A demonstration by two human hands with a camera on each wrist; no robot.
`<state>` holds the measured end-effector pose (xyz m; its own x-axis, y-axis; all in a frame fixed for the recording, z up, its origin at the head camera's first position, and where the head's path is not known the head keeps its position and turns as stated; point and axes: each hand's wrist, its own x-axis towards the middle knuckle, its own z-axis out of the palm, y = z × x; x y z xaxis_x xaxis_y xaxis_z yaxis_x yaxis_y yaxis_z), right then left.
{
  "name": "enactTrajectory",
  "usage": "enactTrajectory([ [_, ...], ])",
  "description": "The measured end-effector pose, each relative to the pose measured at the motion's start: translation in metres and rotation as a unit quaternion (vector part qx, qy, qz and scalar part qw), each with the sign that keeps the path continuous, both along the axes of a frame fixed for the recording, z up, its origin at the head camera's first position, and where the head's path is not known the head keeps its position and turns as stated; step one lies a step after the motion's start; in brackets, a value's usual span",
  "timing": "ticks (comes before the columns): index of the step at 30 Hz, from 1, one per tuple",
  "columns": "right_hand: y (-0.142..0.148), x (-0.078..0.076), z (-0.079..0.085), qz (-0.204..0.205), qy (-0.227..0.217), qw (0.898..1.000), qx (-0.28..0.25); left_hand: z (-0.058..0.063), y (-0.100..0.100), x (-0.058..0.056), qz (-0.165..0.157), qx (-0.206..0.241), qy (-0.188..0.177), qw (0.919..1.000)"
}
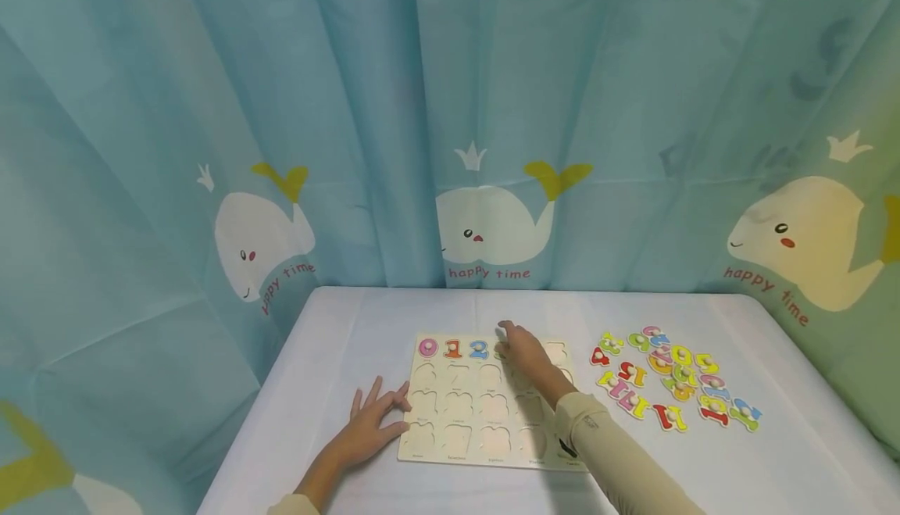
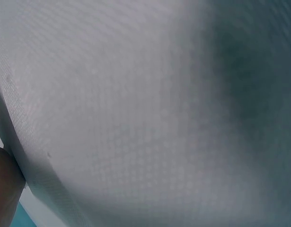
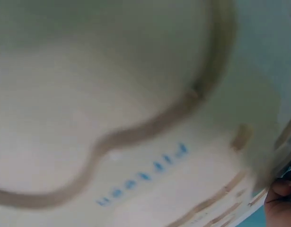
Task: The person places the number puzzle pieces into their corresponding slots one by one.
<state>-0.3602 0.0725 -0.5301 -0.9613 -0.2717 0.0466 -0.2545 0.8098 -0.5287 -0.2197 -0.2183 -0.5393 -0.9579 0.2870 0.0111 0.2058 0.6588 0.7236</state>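
Note:
A pale wooden number puzzle board [image 1: 439, 441] lies on the table, its recesses in rows. Pieces 0 [image 1: 427, 348], 1 [image 1: 453, 348] and 2 [image 1: 479, 349] sit in its top row. My right hand [image 1: 527, 355] reaches over that row and pinches a green number piece [image 1: 498, 349], mostly hidden under the fingers. In the right wrist view, a recess with the word Fifteen [image 3: 143, 175] fills much of the picture, and part of the hand shows at lower right. My left hand [image 1: 373, 421] rests with spread fingers at the board's left edge.
Right of the board lies a loose pile of coloured number pieces with round knobs, some overlapping, among them a red 4 [image 1: 600, 356] and an orange 15 [image 1: 630, 374]. The white table [image 1: 337, 343] meets a blue whale-print curtain [image 1: 380, 148] behind.

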Motion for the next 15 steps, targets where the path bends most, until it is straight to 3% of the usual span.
enactTrajectory([
  [10,0.0097,-0.001,-0.0008,0.021,-0.028,0.998,-0.061,-0.0003,-0.0001,-0.0007,-0.005,-0.003,0.003,1.0],
  [15,0.0075,-0.0031,0.0022,0.039,-0.029,0.998,-0.043,-0.001,-0.002,-0.0005,-0.003,-0.005,0.002,1.0],
])
